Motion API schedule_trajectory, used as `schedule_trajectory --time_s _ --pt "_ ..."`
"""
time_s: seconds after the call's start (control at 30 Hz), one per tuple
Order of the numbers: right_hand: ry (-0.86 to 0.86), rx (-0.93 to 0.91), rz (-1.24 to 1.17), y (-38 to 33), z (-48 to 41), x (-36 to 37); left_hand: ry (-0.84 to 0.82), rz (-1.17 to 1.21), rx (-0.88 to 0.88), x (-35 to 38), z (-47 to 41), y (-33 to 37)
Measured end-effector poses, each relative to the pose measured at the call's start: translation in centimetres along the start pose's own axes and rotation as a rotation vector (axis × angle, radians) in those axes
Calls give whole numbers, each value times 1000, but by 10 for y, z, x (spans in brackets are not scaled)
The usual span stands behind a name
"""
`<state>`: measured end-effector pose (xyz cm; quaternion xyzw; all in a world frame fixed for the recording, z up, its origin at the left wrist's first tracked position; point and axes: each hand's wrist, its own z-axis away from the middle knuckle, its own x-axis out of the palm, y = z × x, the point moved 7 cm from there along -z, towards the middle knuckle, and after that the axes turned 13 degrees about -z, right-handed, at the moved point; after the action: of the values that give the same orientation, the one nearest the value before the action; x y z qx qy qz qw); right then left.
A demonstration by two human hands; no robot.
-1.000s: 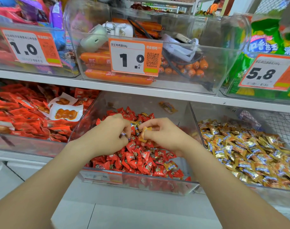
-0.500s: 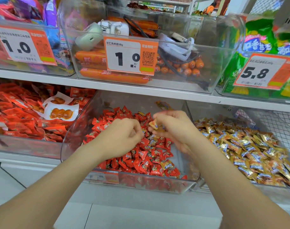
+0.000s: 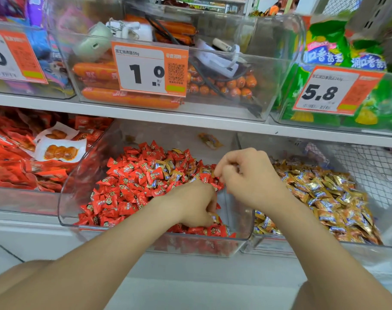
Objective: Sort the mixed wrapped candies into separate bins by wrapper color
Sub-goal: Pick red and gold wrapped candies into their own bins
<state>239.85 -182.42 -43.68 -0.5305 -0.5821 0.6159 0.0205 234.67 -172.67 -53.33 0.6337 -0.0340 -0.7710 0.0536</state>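
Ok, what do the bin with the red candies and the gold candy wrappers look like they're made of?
The bin looks like clear rigid plastic, glossy: red candies show through its walls and the rounded rim catches light. The gold wrappers look like thin shiny film, crinkled and glinting; metal foil or metallized plastic, I cannot tell.

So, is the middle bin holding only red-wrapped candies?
No, several gold-wrapped candies lie mixed among the red candies in the middle bin.
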Motion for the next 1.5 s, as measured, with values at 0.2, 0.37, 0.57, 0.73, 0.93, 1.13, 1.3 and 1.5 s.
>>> schedule_trajectory --time_s 0.2,0.37,0.57,0.73,0.93,1.13,1.3,1.5 --pt "-113 9 100 0 -4 14 178 -36 -184 -36 28 -37" --pt "-122 -20 254 2 -17 43 471 26 -332 -56 51 -104" --pt "-145 93 303 15 -45 84 626 -37 -308 -57 33 -138" --pt "-180 29 330 14 -71 116 398 -84 -244 -42 7 -134" --pt "-378 -23 322 21 -84 145 112 -136 -329 -26 13 -141" --pt "-329 31 278 30 -91 136 175 -80 -328 -34 27 -142" --pt "-363 207 -90 21 -79 117 267 59 -280 -47 46 -144" --pt "-291 403 -563 29 -70 112 428 284 -372 -61 63 -151"
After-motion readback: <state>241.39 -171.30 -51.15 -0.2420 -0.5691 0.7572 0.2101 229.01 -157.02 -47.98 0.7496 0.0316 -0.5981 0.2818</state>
